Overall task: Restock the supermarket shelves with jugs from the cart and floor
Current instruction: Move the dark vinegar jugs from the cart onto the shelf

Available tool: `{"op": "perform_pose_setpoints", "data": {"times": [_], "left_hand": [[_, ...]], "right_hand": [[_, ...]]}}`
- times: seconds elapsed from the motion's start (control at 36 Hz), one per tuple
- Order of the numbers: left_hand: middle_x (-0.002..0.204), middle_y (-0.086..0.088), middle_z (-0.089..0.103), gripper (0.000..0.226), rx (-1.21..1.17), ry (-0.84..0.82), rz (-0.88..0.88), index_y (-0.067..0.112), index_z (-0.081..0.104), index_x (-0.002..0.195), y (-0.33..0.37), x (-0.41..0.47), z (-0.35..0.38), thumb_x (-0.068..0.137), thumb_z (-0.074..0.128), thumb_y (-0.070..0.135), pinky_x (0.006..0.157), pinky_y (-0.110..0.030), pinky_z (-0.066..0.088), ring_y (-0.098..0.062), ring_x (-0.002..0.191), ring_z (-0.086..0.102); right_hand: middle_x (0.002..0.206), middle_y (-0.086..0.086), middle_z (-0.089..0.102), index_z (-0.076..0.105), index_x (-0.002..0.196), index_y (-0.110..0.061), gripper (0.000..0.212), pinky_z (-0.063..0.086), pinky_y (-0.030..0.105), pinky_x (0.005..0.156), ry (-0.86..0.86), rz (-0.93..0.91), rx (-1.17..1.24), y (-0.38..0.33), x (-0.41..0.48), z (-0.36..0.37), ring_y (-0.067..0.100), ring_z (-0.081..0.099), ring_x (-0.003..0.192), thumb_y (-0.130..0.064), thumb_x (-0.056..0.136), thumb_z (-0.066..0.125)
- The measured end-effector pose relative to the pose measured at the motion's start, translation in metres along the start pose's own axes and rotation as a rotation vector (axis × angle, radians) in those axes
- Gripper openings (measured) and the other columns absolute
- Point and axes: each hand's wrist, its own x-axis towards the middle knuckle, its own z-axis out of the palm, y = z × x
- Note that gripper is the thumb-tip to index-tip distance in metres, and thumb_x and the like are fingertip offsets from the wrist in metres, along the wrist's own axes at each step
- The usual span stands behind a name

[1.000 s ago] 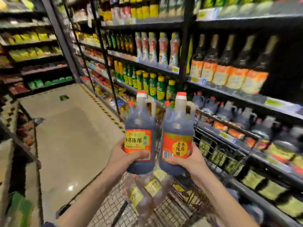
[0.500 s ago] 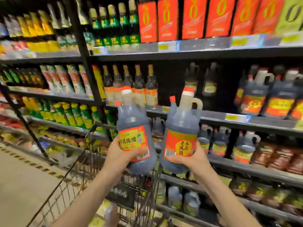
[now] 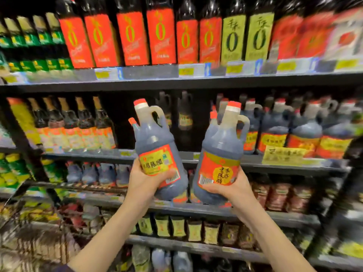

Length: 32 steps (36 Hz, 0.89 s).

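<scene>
The left hand (image 3: pixel 144 183) covers the lower label edge of the yellow-labelled dark plastic jug (image 3: pixel 157 142) it grips. The right hand (image 3: pixel 230 190) hides the base of the orange-labelled dark plastic jug (image 3: pixel 222 150). Motion blur leaves the shelf-edge price tags (image 3: pixel 102 74) unreadable. The top edge cuts off the necks of the tall red-labelled bottles (image 3: pixel 129 36).

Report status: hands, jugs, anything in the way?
Left hand grips yellow-label jug. Right hand grips red-label jug. Both jugs off the shelf; two dark jugs stand deep in the gap ahead.

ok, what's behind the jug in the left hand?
A dark shelf gap with two back-row jugs set deep. The left-hand jug covers the gap's lower left, so stock there can't be seen.
</scene>
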Motion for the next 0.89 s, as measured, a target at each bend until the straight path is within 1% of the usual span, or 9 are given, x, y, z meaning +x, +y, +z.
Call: {"op": "perform_pose_setpoints", "data": {"times": [0.06, 0.19, 0.28, 0.36, 0.44, 0.53, 0.64, 0.75, 0.89], "left_hand": [[0.095, -0.007, 0.068, 0.082, -0.006, -0.008, 0.021, 0.005, 0.051, 0.115, -0.002, 0.009, 0.016, 0.044, 0.091, 0.007, 0.062, -0.027, 0.053, -0.019, 0.082, 0.067], [0.094, 0.001, 0.063, 0.066, 0.036, -0.014, 0.100, 0.014, 0.047, 0.113, -0.002, 0.029, 0.052, 0.061, 0.083, -0.002, 0.060, -0.021, 0.050, -0.009, 0.081, 0.063], [0.098, 0.006, 0.063, 0.069, 0.083, -0.038, 0.166, 0.022, 0.047, 0.113, -0.011, 0.046, 0.064, 0.059, 0.087, 0.007, 0.061, -0.018, 0.050, 0.000, 0.079, 0.064], [0.103, 0.010, 0.062, 0.076, 0.140, -0.075, 0.244, 0.025, 0.045, 0.117, -0.020, 0.066, 0.073, 0.057, 0.089, 0.010, 0.059, -0.012, 0.051, 0.010, 0.082, 0.063], [0.107, 0.018, 0.056, 0.086, 0.201, -0.133, 0.336, 0.032, 0.040, 0.117, -0.026, 0.086, 0.078, 0.052, 0.093, 0.015, 0.064, -0.009, 0.049, 0.016, 0.091, 0.058], [0.108, 0.023, 0.054, 0.095, 0.227, -0.203, 0.396, 0.027, 0.040, 0.122, -0.031, 0.106, 0.083, 0.043, 0.091, 0.033, 0.068, -0.006, 0.048, 0.016, 0.095, 0.056], [0.109, 0.022, 0.054, 0.094, 0.242, -0.319, 0.485, 0.008, 0.040, 0.126, -0.035, 0.138, 0.089, 0.049, 0.093, 0.010, 0.072, -0.007, 0.047, 0.013, 0.099, 0.057], [0.111, 0.023, 0.059, 0.093, 0.259, -0.413, 0.463, 0.018, 0.040, 0.124, -0.044, 0.178, 0.092, 0.045, 0.089, 0.025, 0.078, -0.020, 0.054, 0.001, 0.102, 0.060], [0.101, 0.020, 0.056, 0.091, 0.335, -0.545, 0.457, 0.034, 0.039, 0.114, -0.051, 0.212, 0.095, 0.046, 0.091, 0.004, 0.075, -0.012, 0.042, 0.003, 0.091, 0.056]], "right_hand": [[0.092, -0.001, 0.068, 0.050, 0.113, -0.016, 0.084, 0.052, 0.014, 0.054, 0.012, -0.007, 0.001, -0.001, 0.005, -0.013, -0.002, 0.067, 0.068, -0.011, 0.037, 0.085], [0.094, -0.001, 0.069, 0.051, 0.114, -0.017, 0.086, 0.054, 0.018, 0.058, 0.053, -0.003, -0.002, -0.001, 0.018, -0.042, 0.002, 0.069, 0.075, -0.009, 0.039, 0.092], [0.101, 0.005, 0.070, 0.051, 0.119, -0.014, 0.100, 0.056, 0.030, 0.069, 0.093, 0.001, -0.022, 0.002, 0.027, -0.054, 0.016, 0.070, 0.088, -0.029, 0.029, 0.091], [0.104, 0.007, 0.070, 0.052, 0.121, -0.012, 0.105, 0.057, 0.036, 0.075, 0.139, 0.006, -0.027, 0.006, 0.039, -0.060, 0.020, 0.069, 0.092, -0.035, 0.025, 0.090], [0.101, 0.005, 0.072, 0.055, 0.119, -0.010, 0.103, 0.056, 0.029, 0.069, 0.164, 0.013, -0.033, 0.010, 0.053, -0.061, 0.018, 0.070, 0.089, -0.035, 0.025, 0.089], [0.098, 0.005, 0.072, 0.054, 0.119, -0.010, 0.102, 0.055, 0.024, 0.063, 0.193, 0.009, -0.027, 0.013, 0.069, -0.056, 0.015, 0.071, 0.085, -0.033, 0.027, 0.089], [0.103, 0.007, 0.070, 0.050, 0.123, -0.012, 0.105, 0.056, 0.029, 0.069, 0.251, -0.006, -0.009, 0.018, 0.092, -0.043, 0.018, 0.070, 0.089, -0.034, 0.028, 0.089], [0.107, 0.006, 0.068, 0.049, 0.125, -0.014, 0.107, 0.056, 0.033, 0.074, 0.302, -0.020, 0.002, 0.022, 0.113, -0.029, 0.018, 0.069, 0.093, -0.034, 0.028, 0.089], [0.102, 0.007, 0.071, 0.050, 0.122, -0.014, 0.102, 0.056, 0.025, 0.066, 0.346, -0.034, 0.050, 0.025, 0.131, -0.015, 0.017, 0.070, 0.088, -0.029, 0.029, 0.089]]}}
